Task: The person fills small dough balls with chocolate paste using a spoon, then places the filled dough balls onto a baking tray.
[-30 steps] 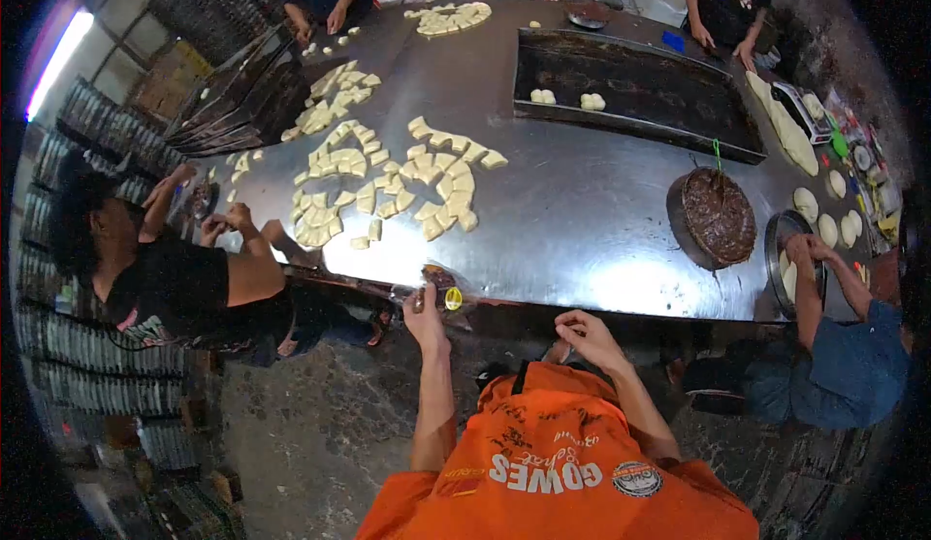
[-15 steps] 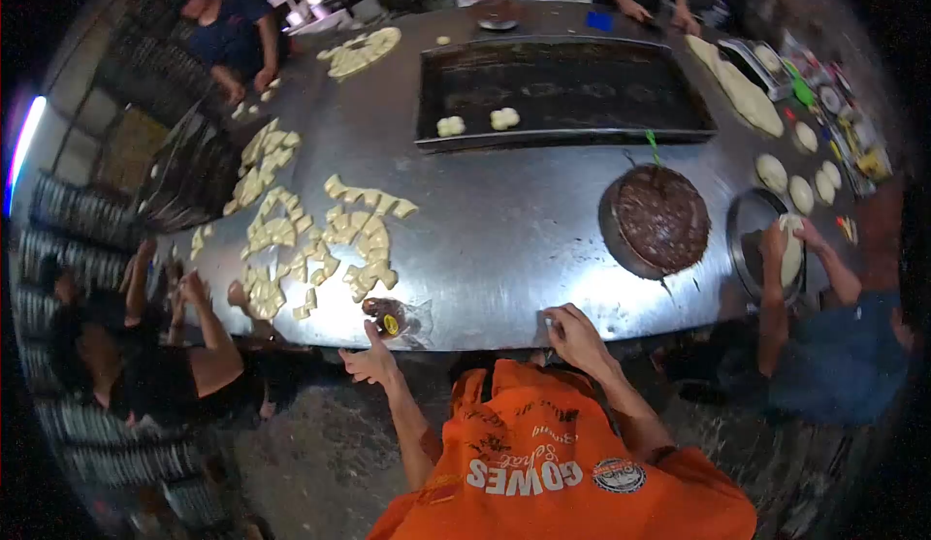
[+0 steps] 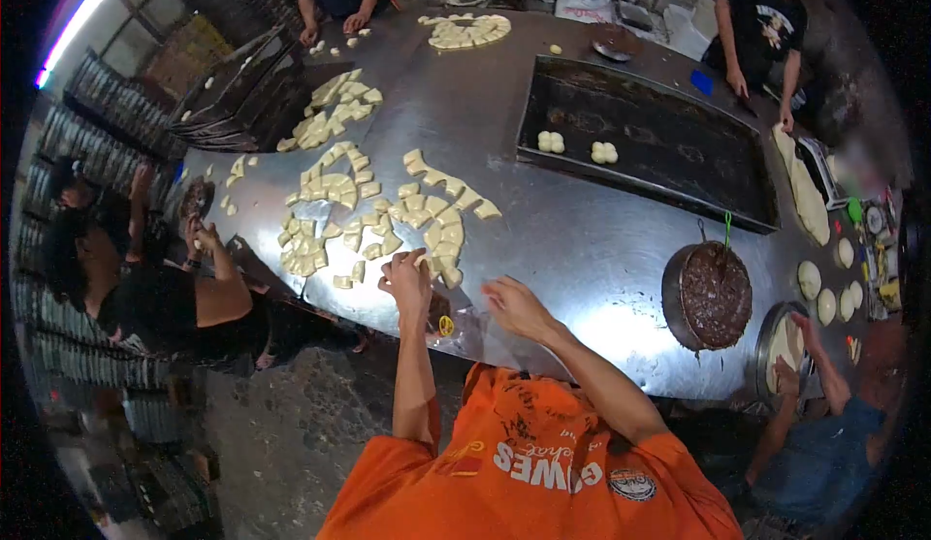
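My left hand is at the near edge of the cut dough pieces, its fingers closed on a small dough piece. To its right my right hand hovers over the steel table, fingers apart and slightly blurred, holding nothing I can see. Partly hidden behind my left wrist, a dark brown lump in clear plastic with a yellow label lies at the table edge. More pale dough pieces spread in curved strips to the left.
A large black tray holds two clusters of dough balls. Right of me stands a round pan of brown filling with a green-handled tool. Co-workers stand around the table; one person's hands press dough in a round pan at right. Stacked trays stand left.
My view has swung left. My left hand has moved from the table edge up to the dough pieces and closed on one. My right hand has come leftward and its fingers have opened.
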Action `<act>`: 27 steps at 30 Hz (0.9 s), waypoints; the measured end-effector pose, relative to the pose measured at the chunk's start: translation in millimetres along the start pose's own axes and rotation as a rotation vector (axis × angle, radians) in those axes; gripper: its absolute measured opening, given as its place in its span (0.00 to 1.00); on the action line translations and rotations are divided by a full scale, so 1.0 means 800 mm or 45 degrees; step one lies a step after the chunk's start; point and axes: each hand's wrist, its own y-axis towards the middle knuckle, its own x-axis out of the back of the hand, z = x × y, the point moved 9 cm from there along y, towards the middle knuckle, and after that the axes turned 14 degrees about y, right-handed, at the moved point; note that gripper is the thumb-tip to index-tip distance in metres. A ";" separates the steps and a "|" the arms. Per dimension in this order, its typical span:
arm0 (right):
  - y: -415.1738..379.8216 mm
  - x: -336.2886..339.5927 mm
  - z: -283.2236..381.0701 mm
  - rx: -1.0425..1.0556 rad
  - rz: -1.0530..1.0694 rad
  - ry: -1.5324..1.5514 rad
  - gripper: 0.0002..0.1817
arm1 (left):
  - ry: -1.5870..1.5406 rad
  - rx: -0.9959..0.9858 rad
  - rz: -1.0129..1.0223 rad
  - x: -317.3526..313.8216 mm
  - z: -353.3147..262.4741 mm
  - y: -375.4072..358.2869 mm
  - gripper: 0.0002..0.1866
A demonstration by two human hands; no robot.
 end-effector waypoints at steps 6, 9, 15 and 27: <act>0.096 -0.065 -0.011 0.002 -0.412 -0.343 0.22 | -0.021 -0.497 0.006 -0.022 -0.023 0.015 0.14; 0.084 -0.058 -0.028 -0.100 -0.262 0.114 0.21 | 0.110 -0.549 0.120 -0.038 -0.031 0.011 0.12; -0.087 0.042 -0.015 -0.137 -0.501 -0.184 0.16 | -0.096 -0.695 0.014 -0.015 -0.064 -0.012 0.10; -0.152 0.017 -0.032 0.171 -0.504 -0.817 0.09 | 0.001 -1.126 0.068 -0.155 -0.240 -0.139 0.14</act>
